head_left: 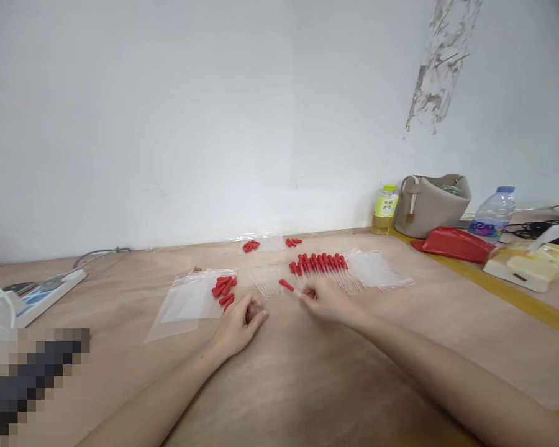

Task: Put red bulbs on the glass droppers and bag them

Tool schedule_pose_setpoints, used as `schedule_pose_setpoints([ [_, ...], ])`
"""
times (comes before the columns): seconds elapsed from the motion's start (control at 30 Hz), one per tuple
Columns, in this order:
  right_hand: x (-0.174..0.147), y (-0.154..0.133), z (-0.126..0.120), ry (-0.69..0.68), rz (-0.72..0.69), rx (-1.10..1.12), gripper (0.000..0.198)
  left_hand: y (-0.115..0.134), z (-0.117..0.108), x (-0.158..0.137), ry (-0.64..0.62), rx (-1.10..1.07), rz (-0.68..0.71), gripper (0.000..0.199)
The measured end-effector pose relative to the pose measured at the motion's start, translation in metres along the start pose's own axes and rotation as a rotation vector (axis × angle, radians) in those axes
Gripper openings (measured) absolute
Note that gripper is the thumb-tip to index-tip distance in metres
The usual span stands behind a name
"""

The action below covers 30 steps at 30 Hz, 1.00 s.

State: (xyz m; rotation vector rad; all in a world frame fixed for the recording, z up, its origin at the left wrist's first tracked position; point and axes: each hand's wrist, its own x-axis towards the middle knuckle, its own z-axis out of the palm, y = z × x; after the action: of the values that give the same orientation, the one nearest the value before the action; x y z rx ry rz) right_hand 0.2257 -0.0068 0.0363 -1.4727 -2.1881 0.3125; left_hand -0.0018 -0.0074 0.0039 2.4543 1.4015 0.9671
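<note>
A glass dropper with a red rubber bulb (pixel 286 285) is pinched in my right hand (pixel 325 300), its bulb pointing left. Just beyond that hand lies a row of several droppers (pixel 319 263), red bulbs toward the wall. My left hand (pixel 242 323) rests on the table with its fingers loosely curled and the thumb apart; I see nothing in it. Beside it, loose red rubber bulbs (pixel 223 287) lie on clear plastic bags (pixel 181 304). Between the hands and a little farther back are several thin clear glass tubes (pixel 266 282).
More red bulbs (pixel 250 246) lie near the wall, with a second small group (pixel 293 242) beside them. Another clear bag (pixel 377 270) is right of the droppers. Farther right stand a drink bottle (pixel 384 211), a grey bag (pixel 431 205), a red pouch (pixel 454 245) and a water bottle (pixel 494 214). A power strip (pixel 51 295) lies left.
</note>
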Motion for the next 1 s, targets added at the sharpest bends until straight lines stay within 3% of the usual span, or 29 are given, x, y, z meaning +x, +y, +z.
schedule_pose_setpoints([
  [0.13, 0.039, 0.008, 0.006, 0.076, 0.222, -0.108, 0.030, 0.003, 0.001, 0.000, -0.163, 0.090, 0.054, 0.031],
  [0.3, 0.069, -0.003, 0.029, 0.128, 0.416, -0.251, 0.029, 0.006, 0.000, -0.001, -0.184, 0.139, 0.089, 0.036],
  [0.47, 0.072, -0.005, 0.039, 0.104, 0.421, -0.295, 0.033, 0.005, -0.001, 0.000, -0.186, 0.106, 0.108, 0.036],
  [0.63, 0.069, 0.005, 0.022, 0.136, 0.473, -0.316, 0.042, 0.007, -0.002, 0.000, -0.183, 0.098, 0.108, 0.036],
  [0.77, 0.068, 0.011, 0.014, 0.137, 0.513, -0.335, 0.036, 0.007, -0.001, 0.000, -0.195, 0.106, 0.102, 0.035],
  [1.0, 0.073, 0.014, 0.020, 0.124, 0.523, -0.288, 0.032, 0.006, -0.001, 0.000, -0.204, 0.116, 0.106, 0.034],
])
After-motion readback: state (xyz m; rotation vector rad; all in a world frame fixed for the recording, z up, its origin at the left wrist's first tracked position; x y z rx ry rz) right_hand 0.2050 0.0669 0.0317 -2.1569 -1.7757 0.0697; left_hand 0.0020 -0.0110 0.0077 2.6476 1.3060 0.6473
